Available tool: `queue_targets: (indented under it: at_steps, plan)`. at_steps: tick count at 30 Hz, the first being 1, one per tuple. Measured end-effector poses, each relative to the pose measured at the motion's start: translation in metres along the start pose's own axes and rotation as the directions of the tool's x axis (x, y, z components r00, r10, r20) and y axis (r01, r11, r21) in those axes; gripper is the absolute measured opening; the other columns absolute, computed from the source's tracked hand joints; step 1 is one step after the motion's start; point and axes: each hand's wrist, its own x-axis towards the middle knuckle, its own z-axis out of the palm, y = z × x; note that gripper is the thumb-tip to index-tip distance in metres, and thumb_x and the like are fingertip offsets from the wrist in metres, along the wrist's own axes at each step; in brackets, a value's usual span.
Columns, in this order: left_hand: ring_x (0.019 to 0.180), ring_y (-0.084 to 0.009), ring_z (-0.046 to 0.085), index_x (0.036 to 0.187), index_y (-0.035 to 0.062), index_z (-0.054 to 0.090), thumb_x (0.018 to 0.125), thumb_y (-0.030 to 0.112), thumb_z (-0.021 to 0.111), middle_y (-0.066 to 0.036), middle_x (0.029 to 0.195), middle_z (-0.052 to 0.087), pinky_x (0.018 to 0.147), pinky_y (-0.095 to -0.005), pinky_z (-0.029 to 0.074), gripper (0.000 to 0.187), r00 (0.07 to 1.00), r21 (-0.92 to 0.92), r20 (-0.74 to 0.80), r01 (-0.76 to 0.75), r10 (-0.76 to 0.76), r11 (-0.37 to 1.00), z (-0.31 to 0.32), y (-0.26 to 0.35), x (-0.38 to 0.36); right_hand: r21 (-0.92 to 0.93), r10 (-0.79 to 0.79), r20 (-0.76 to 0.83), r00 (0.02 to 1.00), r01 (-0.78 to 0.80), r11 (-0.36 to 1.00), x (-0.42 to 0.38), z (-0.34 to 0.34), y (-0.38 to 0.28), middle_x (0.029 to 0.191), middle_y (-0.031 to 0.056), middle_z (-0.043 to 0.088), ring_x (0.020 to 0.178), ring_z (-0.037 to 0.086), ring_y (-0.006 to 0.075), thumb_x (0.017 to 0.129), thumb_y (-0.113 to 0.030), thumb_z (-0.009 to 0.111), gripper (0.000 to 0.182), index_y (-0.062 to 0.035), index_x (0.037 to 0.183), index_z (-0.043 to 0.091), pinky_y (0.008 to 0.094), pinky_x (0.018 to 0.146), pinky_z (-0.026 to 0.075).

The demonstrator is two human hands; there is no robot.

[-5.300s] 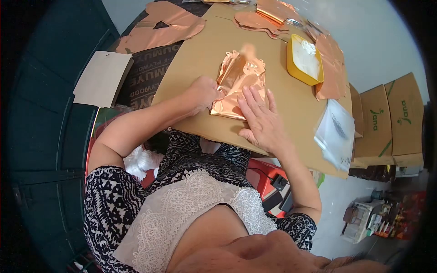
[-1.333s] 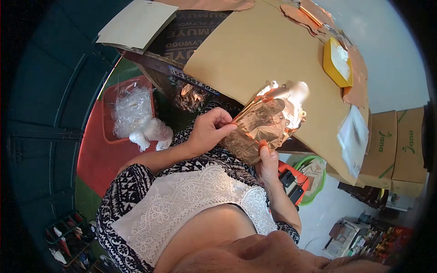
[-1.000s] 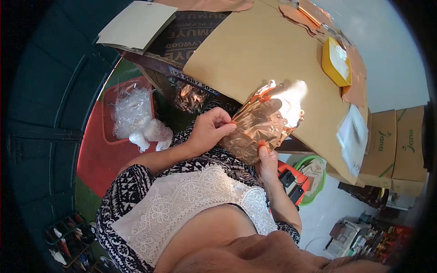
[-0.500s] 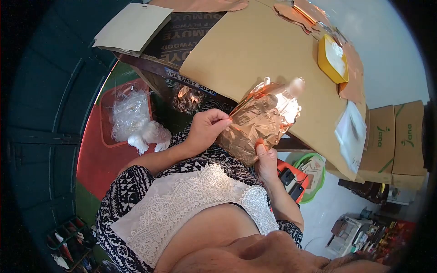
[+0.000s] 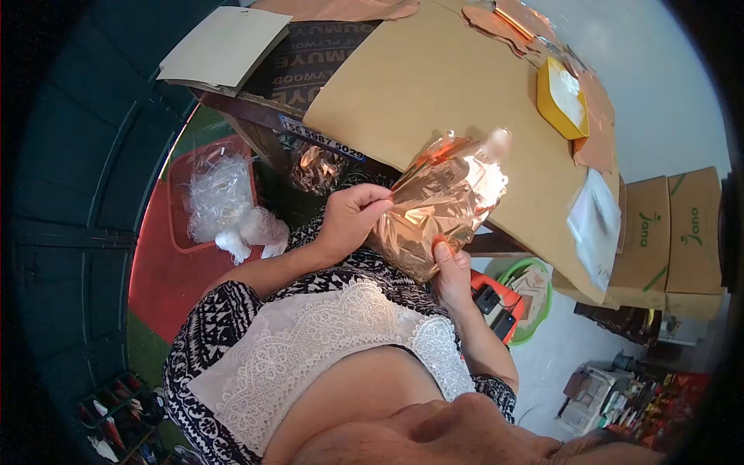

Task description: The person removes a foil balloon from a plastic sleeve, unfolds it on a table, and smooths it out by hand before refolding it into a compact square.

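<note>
A shiny rose-gold foil piece [image 5: 434, 209] with a wavy outer edge and creased surface hangs between my hands, in front of the table's near edge. On its left edge, my left hand [image 5: 356, 221] pinches the foil between thumb and forefinger. My right hand [image 5: 453, 275] grips the lower right part, thumb on top and the other fingers mostly hidden behind it. Bright light reflects off the foil's upper right.
A cardboard-covered table [image 5: 434, 85] holds more copper-coloured foil [image 5: 515, 27], a yellow tray [image 5: 554, 108] with white contents and clear plastic bags [image 5: 595, 225]. Left below stands a red bin [image 5: 180, 209] of clear plastic; at right are a green basket [image 5: 549, 306] and cartons [image 5: 651, 240].
The foil has tilted slightly and its creases and reflections have shifted. Both hands keep their grip in nearly the same place.
</note>
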Motion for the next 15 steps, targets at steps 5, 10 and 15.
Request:
queue_targets:
  at_steps: [5, 10, 15]
  plan:
    - [0.076, -0.0069, 0.062, 0.107, -0.0065, 0.062, 0.088, 0.002, 0.064, -0.009, 0.088, 0.071, 0.066, -0.0216, 0.05, 0.021, 0.998, 0.015, -0.003, 0.061, -0.061, 0.998, -0.003, 0.003, 0.002, 0.008, -0.003, 0.012, 1.0, 0.003, 1.0, 0.001, 0.005, -0.003, 0.087, -0.0074, 0.06, 0.079, 0.05, 0.0019, 0.098, -0.026, 0.061, 0.021, -0.0072, 0.093, 0.068, 0.0209, 0.073, 0.041]
    - [0.073, -0.0066, 0.062, 0.106, -0.0079, 0.062, 0.088, 0.003, 0.064, -0.007, 0.086, 0.071, 0.064, -0.0217, 0.05, 0.02, 0.987, 0.038, 0.044, 0.151, -0.152, 0.988, -0.005, 0.011, 0.007, -0.01, 0.001, 0.015, 1.0, -0.001, 1.0, 0.002, 0.004, -0.003, 0.09, -0.0053, 0.063, 0.081, 0.052, 0.0026, 0.099, -0.026, 0.06, 0.022, -0.0061, 0.095, 0.069, 0.0219, 0.074, 0.044]
    - [0.067, -0.0046, 0.06, 0.1, -0.0053, 0.064, 0.09, 0.004, 0.064, -0.006, 0.082, 0.07, 0.058, -0.019, 0.046, 0.014, 0.989, -0.063, 0.077, 0.132, -0.127, 0.989, -0.006, 0.003, 0.014, 0.018, 0.016, -0.011, 1.0, -0.016, 1.0, 0.001, 0.013, -0.013, 0.095, -0.0028, 0.066, 0.085, 0.056, 0.0042, 0.099, -0.025, 0.059, 0.023, -0.0047, 0.1, 0.07, 0.0229, 0.077, 0.046]
